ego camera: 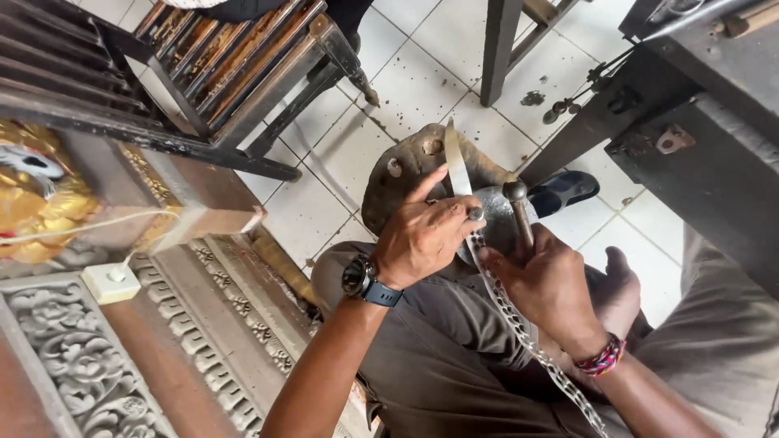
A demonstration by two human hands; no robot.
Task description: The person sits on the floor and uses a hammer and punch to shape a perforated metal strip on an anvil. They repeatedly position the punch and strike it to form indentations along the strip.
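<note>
Left hand (422, 235), centre of frame, fingers closed around a narrow metal strip (457, 166) standing upright above the thumb, wristwatch (363, 280) on the wrist. Right hand (552, 284), just right of centre, fist wrapped around the handle of a small hammer (518, 207), head resting near the strip over a rounded metal anvil (491, 215) set on a wooden block (406, 170). Patterned metal band (527, 345) running from between the hands toward the lower right, across the lap; tiled floor (422, 81) at upper centre, carved panels (89, 365) at lower left.
</note>
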